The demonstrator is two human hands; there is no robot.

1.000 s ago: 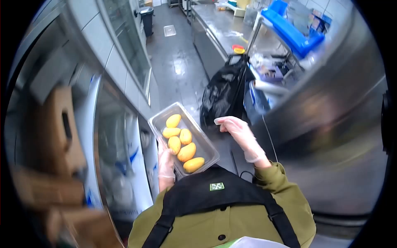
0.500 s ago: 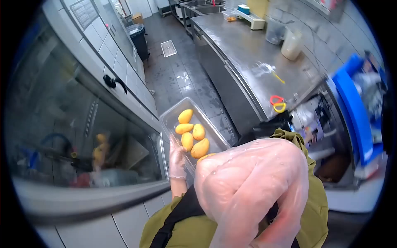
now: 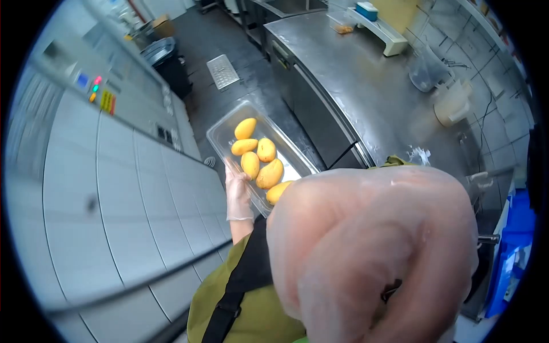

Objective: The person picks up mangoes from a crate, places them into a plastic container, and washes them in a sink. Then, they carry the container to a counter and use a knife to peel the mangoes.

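A clear plastic tray [image 3: 294, 153] is held out in front of my body, with several yellow mangoes [image 3: 269, 174] lying in it. My left hand [image 3: 238, 193], in a clear glove, grips the tray's left edge, its fingers over the rim. Very near the camera, my right hand [image 3: 372, 240], also gloved, fills the lower middle and covers the tray's near right part. Its fingers look curled, but whatever they may hold is hidden.
A steel counter [image 3: 366, 86] runs along the right, bearing a plastic jug [image 3: 453, 103] and a clear container [image 3: 426, 71]. A tiled wall [image 3: 131, 188] stands close on the left. Further off are a black bin [image 3: 168, 66] and a floor drain [image 3: 222, 71].
The view has moved along the passage, so the glass door on the left is gone and tiles show. The tray stays in my left hand. My right hand looks larger and nearer the camera.
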